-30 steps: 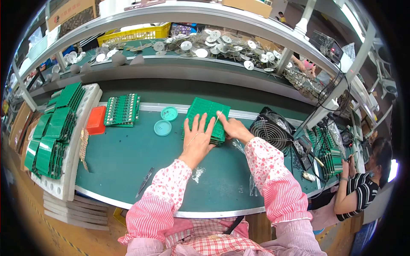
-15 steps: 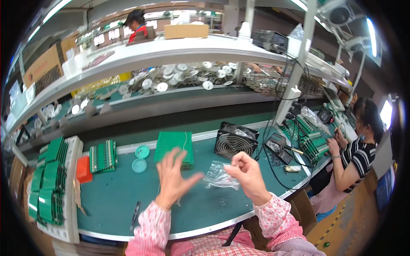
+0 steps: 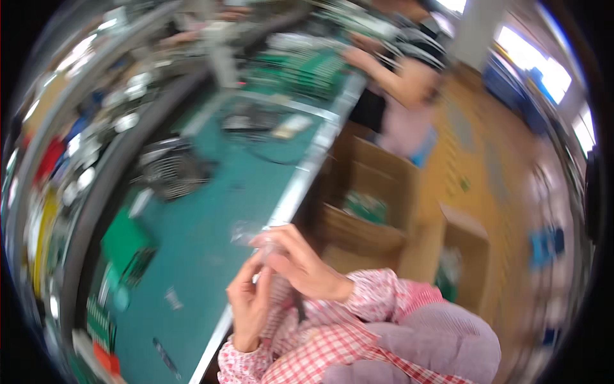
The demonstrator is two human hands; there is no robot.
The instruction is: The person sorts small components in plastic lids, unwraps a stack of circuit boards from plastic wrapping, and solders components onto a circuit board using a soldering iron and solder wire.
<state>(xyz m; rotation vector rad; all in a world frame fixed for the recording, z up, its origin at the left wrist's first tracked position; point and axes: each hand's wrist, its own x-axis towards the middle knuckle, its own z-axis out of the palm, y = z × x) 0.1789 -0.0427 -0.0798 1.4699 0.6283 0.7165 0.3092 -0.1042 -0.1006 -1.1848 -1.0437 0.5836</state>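
Note:
My left hand and my right hand meet at the front edge of the green-topped bench, fingers pinched together. A small clear plastic bag pokes out by the right fingertips. Both hands seem to grip it, though motion smears the picture and the fingers cover most of the bag. On the bench to the left lie a stack of green circuit boards and a dark pen-like tool.
A black fan stands toward the back of the bench. Two open cardboard boxes, one near and one farther, sit beside it on the right. A co-worker in a striped top works beyond, by more green boards.
The view has swung to the right, bringing the floor boxes into sight. My hands, apart over the bench before, have come together at its edge, with the clear bag between them.

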